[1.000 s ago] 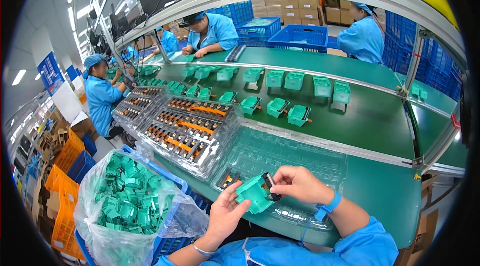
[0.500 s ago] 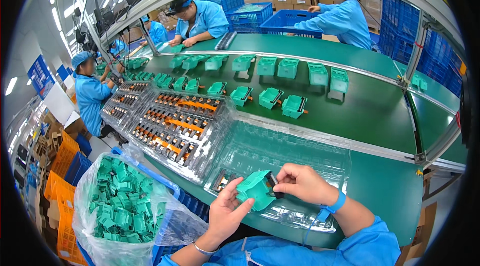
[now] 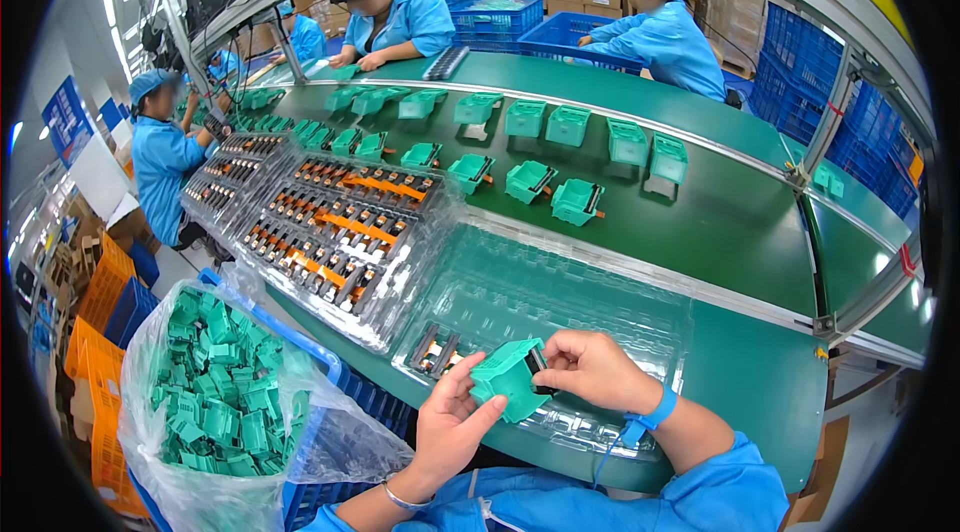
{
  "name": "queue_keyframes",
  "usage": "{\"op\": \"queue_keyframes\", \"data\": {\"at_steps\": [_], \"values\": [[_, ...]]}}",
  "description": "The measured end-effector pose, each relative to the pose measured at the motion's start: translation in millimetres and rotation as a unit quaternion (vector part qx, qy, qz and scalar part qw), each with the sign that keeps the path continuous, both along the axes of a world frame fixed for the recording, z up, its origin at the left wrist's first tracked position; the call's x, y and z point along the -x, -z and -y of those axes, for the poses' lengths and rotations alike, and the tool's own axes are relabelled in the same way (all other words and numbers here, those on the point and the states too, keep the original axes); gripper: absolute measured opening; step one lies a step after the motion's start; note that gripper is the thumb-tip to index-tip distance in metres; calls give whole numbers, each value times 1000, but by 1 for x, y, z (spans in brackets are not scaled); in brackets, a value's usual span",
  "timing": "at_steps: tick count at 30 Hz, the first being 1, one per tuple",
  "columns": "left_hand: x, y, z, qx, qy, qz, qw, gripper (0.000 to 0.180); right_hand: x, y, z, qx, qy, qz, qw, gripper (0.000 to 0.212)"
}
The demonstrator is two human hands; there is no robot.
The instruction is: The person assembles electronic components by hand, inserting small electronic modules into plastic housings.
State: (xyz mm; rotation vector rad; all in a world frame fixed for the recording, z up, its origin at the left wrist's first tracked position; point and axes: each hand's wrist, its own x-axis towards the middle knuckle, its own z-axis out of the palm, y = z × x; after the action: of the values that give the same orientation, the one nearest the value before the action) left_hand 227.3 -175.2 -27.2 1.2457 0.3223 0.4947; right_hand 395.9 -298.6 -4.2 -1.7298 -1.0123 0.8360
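Note:
Low in front of me, my left hand (image 3: 452, 424) is closed around a green plastic housing (image 3: 503, 382), its thumb on the near side. My right hand (image 3: 602, 372) pinches a small black part (image 3: 540, 370) against the housing's right-hand opening. The fingers partly hide that part, so how deep it sits cannot be seen. Under both hands lies a clear plastic tray (image 3: 560, 292), with a few black-and-copper parts (image 3: 435, 350) left of the housing. A blue band with a cord circles my right wrist.
Trays of black and orange parts (image 3: 330, 232) are stacked to the left. A lined blue crate of green housings (image 3: 215, 382) stands at lower left. Rows of housings (image 3: 525, 119) sit on the green conveyor (image 3: 700, 242) beyond a metal rail. Co-workers (image 3: 400, 17) sit across it.
The view has shifted slightly, moving the surroundings left in the picture. The black part now lies closer against the housing, and its copper-coloured bit no longer shows. Both hands keep their grip.

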Motion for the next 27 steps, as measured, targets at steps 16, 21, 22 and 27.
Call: {"op": "queue_keyframes", "data": {"at_steps": [16, 21, 22, 27], "values": [[169, -68, -73, -416, -257, -139, 861, 30, -213, 42, 26, -95, 399, -125, 904, 12], [218, -66, -158, -377, -272, -333, 820, 32, -254, 84, 9, -70, 419, -121, 897, 14], [217, -62, -171, -360, -245, -386, 813, 36, -258, 89, 9, -59, 424, -123, 895, 14], [188, -17, -218, -464, -95, -457, 753, 47, -248, 99, -28, -123, 407, -161, 891, 14]]}}
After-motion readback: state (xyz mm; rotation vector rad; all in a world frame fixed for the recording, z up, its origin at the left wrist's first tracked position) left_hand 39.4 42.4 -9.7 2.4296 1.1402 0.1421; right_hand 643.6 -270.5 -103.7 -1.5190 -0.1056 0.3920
